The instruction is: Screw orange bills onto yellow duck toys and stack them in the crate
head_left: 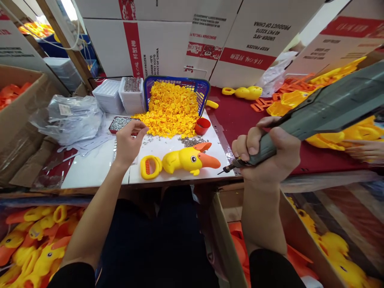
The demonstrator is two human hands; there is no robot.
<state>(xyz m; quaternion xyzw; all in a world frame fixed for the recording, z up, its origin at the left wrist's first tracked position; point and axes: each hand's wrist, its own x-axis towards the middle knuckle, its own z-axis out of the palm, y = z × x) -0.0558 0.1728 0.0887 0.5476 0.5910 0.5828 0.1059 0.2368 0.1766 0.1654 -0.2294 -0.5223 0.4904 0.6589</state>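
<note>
My right hand point(265, 150) is wrapped round a grey electric screwdriver point(324, 108), its bit pointing left toward a yellow toy duck point(183, 160) with an orange beak and a ring handle that lies on the white board point(96, 168). My left hand point(129, 140) reaches over the board to a red tray of small screws point(120, 124), fingers curled in a pinch at its edge. Whether anything is in the pinch I cannot make out. A pile of small yellow plastic parts point(171, 110) spills from a blue basket point(199, 86) just behind the duck.
A small red cup point(202, 126) and loose screws point(190, 141) lie by the pile. Stacked white trays point(120, 94), plastic bags point(69, 116), cardboard boxes point(168, 36) stand behind. Bins of finished ducks point(33, 244) sit at my knees. Another person's hand point(364, 150) works at right among yellow parts.
</note>
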